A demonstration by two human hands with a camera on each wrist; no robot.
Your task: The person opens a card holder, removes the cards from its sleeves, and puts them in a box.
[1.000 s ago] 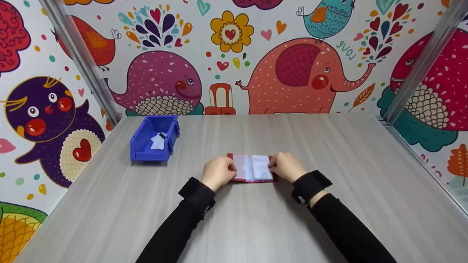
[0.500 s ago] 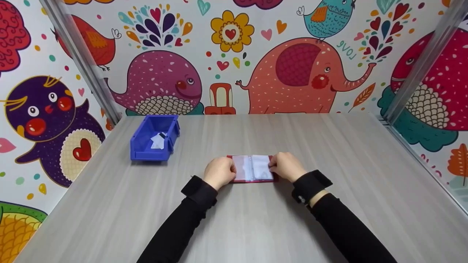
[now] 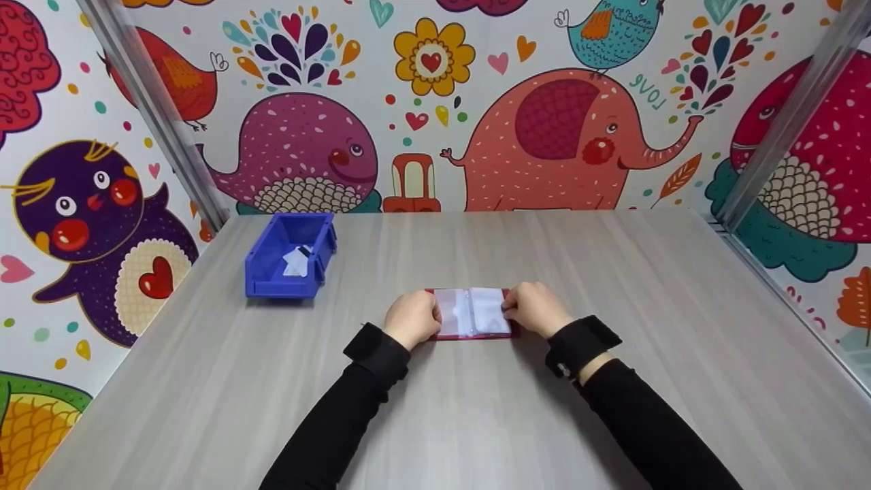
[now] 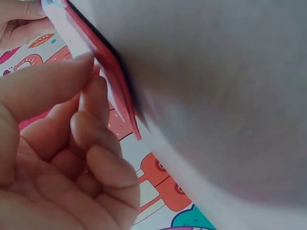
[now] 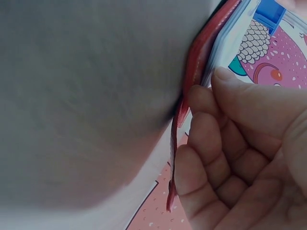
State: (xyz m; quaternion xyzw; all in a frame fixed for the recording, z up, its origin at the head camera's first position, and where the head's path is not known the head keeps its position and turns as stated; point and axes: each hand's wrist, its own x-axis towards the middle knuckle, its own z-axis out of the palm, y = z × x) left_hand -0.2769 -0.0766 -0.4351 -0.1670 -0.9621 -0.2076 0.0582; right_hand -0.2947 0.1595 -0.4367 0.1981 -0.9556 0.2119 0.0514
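Note:
A red card holder (image 3: 469,337) lies open on the table in the head view, its clear plastic sleeves (image 3: 487,310) fanned to both sides of the centre fold. My left hand (image 3: 412,318) pinches its left edge between thumb and forefinger, the other fingers curled. At the opposite edge, my right hand (image 3: 537,309) pinches the sleeves and cover. The right wrist view shows the thumb on the stacked sleeves (image 5: 229,38) and fingers against the red cover (image 5: 194,62). In the left wrist view, the thin cover edge (image 4: 115,72) runs just past my fingertips.
A blue plastic bin (image 3: 280,289) stands at the back left of the table (image 3: 463,415), with several white cards (image 3: 296,262) inside. Walls printed with cartoon animals close off the back and sides, and metal posts (image 3: 160,116) rise at the back corners.
My left hand has shifted slightly right and forward, and the left side of the card holder lies flatter. The right hand keeps its grip in nearly the same place.

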